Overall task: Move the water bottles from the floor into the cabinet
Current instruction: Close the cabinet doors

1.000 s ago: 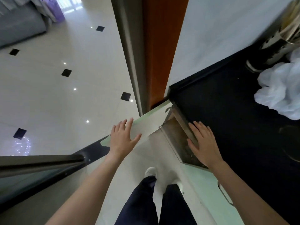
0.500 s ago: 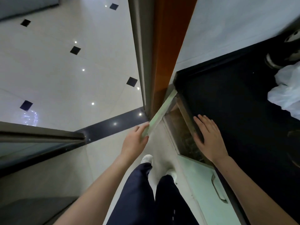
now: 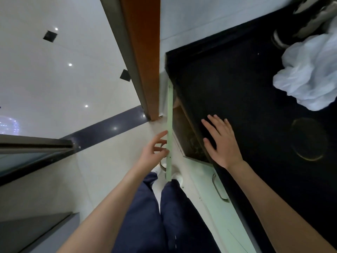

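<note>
A pale green cabinet door (image 3: 169,136) stands swung out, seen edge-on below the black countertop (image 3: 246,110). The cabinet's dark inside (image 3: 186,137) shows behind it. My left hand (image 3: 155,150) is at the door's outer edge, fingers spread and touching it, near the door's metal handle. My right hand (image 3: 221,141) lies flat with fingers apart on the countertop's front edge, over the opening. No water bottle is in view.
A neighbouring green cabinet door (image 3: 217,196) with a metal handle (image 3: 218,187) is closed. A white plastic bag (image 3: 308,73) and a metal appliance (image 3: 306,17) sit on the counter. An orange-brown door frame (image 3: 144,57) rises ahead. My legs (image 3: 158,216) stand on the pale floor.
The cabinet door has swung further out and now shows edge-on. My left hand followed its edge to the right and its fingers loosened. My right hand stayed on the counter edge.
</note>
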A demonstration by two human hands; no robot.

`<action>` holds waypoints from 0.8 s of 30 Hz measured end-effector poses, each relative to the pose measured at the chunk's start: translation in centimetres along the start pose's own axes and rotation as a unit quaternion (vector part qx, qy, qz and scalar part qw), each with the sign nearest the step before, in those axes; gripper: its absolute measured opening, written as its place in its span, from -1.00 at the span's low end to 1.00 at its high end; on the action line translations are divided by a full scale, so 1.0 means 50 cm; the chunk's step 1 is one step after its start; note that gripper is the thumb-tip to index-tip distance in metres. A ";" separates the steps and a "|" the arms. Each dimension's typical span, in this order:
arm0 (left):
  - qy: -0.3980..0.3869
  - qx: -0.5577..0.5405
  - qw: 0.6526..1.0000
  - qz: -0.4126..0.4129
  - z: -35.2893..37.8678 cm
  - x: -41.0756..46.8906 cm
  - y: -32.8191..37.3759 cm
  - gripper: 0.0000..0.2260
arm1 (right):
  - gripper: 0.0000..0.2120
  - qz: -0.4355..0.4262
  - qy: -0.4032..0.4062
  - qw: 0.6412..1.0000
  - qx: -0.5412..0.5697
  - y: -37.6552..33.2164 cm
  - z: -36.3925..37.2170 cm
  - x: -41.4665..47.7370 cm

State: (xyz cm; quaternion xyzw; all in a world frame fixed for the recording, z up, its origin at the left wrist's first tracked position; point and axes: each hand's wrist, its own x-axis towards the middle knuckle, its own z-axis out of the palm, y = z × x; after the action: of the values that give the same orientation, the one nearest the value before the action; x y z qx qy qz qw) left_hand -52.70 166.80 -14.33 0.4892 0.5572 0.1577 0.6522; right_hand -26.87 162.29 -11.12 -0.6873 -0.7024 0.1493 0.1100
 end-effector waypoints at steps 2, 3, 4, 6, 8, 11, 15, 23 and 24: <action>-0.002 -0.019 1.000 0.008 0.025 0.003 0.002 -0.43 | -0.48 0.000 -0.004 1.000 -0.006 0.004 -0.001 -0.001; -0.001 -0.032 0.999 0.008 0.038 0.005 0.002 -0.42 | -0.48 0.002 -0.004 1.000 -0.007 0.004 -0.001 0.000; 0.000 -0.045 0.999 0.005 0.052 0.007 0.001 -0.42 | -0.48 0.005 -0.005 1.000 -0.008 0.004 0.000 0.001; 0.003 -0.065 0.998 0.004 0.080 0.010 0.001 -0.42 | -0.48 0.007 -0.007 1.000 -0.008 0.005 0.001 0.002; 0.011 -0.066 0.998 0.010 0.106 0.014 0.000 -0.41 | -0.48 0.007 -0.005 1.000 -0.005 0.008 0.002 0.001; 0.031 -0.072 0.997 0.023 0.141 0.019 0.008 -0.40 | -0.49 0.000 0.007 1.000 -0.004 0.010 0.003 0.002; 0.043 -0.090 0.994 0.038 0.191 0.032 0.023 -0.38 | -0.48 -0.001 0.009 1.000 -0.009 0.012 0.007 0.000; 0.070 -0.086 0.990 0.083 0.242 0.058 0.035 -0.42 | -0.50 0.003 0.011 1.000 -0.006 0.013 0.011 0.002; 0.073 -0.085 0.990 0.086 0.244 0.060 0.033 -0.42 | -0.50 0.003 0.013 1.000 -0.006 0.013 0.012 0.002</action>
State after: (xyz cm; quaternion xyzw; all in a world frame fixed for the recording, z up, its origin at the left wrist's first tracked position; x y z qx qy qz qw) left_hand -40.39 164.18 -15.90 0.4656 0.5438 0.2950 0.6328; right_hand -26.48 162.39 -11.91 -0.6916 -0.7000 0.1365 0.1144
